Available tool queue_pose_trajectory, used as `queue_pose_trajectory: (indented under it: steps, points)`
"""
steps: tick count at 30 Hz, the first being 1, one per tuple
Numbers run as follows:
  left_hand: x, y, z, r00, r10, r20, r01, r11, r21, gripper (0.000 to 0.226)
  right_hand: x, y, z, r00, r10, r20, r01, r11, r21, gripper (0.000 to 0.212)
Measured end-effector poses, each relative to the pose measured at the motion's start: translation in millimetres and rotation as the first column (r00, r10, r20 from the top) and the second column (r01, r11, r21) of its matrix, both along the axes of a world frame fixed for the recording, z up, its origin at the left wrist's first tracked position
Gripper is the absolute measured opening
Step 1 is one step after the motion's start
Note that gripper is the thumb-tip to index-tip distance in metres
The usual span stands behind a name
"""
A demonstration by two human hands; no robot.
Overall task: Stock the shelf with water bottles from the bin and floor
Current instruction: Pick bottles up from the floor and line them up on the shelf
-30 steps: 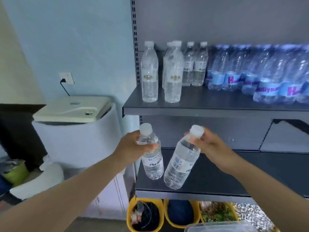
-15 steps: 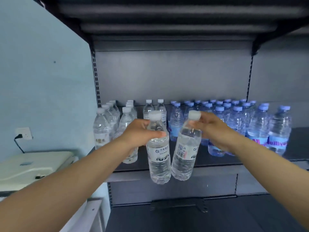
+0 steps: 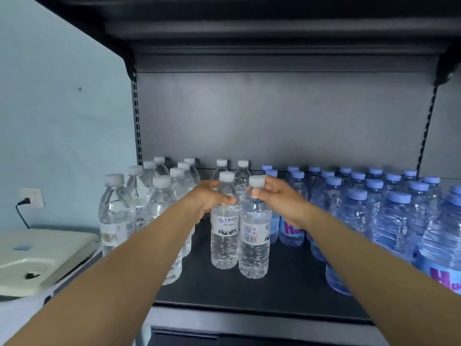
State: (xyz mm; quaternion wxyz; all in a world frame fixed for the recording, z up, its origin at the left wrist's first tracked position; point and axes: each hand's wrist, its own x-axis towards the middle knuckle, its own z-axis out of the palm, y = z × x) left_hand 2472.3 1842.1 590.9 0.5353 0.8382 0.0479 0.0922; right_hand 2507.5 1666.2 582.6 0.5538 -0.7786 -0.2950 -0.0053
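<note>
Two clear white-capped water bottles stand upright side by side on the dark shelf (image 3: 287, 290). My left hand (image 3: 207, 198) grips the neck of the left bottle (image 3: 224, 243). My right hand (image 3: 277, 196) pinches the right bottle (image 3: 254, 248) just under its cap. Both bottle bases look set down on the shelf surface, in the gap between the clear-bottle rows and the blue ones.
Rows of clear white-capped bottles (image 3: 117, 216) fill the shelf's left side; blue-capped bottles (image 3: 394, 221) crowd the right. Two more clear bottles (image 3: 243, 173) stand behind the held pair. A cream appliance (image 3: 42, 255) sits lower left, a wall socket (image 3: 31, 197) above it.
Both hands carried the bottles up from below the shelf edge and forward onto the shelf, where they now stand upright; the right bottle was tilted before.
</note>
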Motion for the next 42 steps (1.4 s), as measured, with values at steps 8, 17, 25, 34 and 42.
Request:
queue_pose_trajectory:
  steps: [8,17,25,34,42]
  points:
    - [12.8,10.9,-30.4,0.993,-0.045,0.113,0.056,0.994,-0.095,0.079,-6.0,-4.4,-55.5,0.998,0.02,-0.057,-0.012,0.99,0.137,0.061]
    - [12.2,2.3,-108.0,0.964,0.097,0.246,-0.038,0.971,-0.234,0.052,-12.5,11.1,-133.5,0.982,-0.171,-0.074,0.184,0.955,0.234,0.061]
    - [34.2,11.3,-102.6,0.967,0.091,0.239,-0.046,0.981,-0.189,0.049,15.8,43.6,-142.9,0.966,-0.256,-0.028,0.255,0.932,0.257,0.064]
    - [57.3,18.5,-106.1,0.956,0.158,0.247,-0.108,0.973,-0.205,0.046,41.7,66.0,-146.7,0.92,-0.386,0.074,0.366,0.91,0.194,0.062]
    - [73.7,23.1,-111.9,0.951,0.175,0.254,-0.139,0.978,-0.153,0.048,56.9,73.0,-148.4,0.891,-0.451,0.046,0.435,0.88,0.188,0.058]
